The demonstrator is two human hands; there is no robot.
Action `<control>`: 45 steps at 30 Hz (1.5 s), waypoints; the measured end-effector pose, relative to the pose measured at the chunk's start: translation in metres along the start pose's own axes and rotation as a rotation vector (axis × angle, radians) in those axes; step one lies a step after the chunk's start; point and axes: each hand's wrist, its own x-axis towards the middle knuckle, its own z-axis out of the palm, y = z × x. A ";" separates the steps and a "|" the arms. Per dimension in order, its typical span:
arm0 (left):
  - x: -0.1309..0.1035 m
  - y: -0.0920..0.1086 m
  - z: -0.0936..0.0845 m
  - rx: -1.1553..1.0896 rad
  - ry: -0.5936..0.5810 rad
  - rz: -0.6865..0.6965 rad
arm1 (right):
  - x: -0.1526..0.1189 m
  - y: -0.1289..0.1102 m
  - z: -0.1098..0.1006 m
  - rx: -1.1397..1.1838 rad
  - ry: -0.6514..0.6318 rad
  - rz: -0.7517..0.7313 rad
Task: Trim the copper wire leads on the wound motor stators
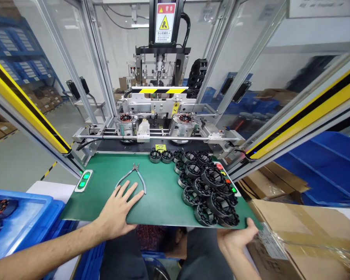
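Observation:
My left hand (119, 210) lies on the green tabletop (160, 194) with its fingers spread. Its fingertips are close to the blue-handled cutting pliers (144, 182), which rest with handles apart and jaws pointing away from me. At the front right edge, my right hand (236, 238) has its thumb over the top and its palm below; the other fingers are hidden under the board. Just left of that thumb, black ring-shaped motor stator cores (205, 214) are heaped, some stacked on others. A short row of the same cores (155, 156) runs along the back.
Behind the tabletop stands a machine with two metal fixtures (183, 127), each holding a copper-wound stator. Green-lit buttons (84, 181) sit at left; a red button (219, 166) at right. Yellow-black posts flank the opening. Blue bins (26, 198) are left, cardboard boxes (309, 229) right.

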 end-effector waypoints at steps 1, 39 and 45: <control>0.000 0.000 0.000 0.001 -0.001 0.000 | 0.000 0.000 0.000 0.003 0.003 0.000; 0.001 0.005 -0.009 0.031 -0.063 -0.038 | -0.001 0.000 0.005 0.069 0.009 -0.014; 0.001 0.006 -0.010 0.036 -0.072 -0.044 | -0.003 -0.002 0.006 0.074 0.023 -0.011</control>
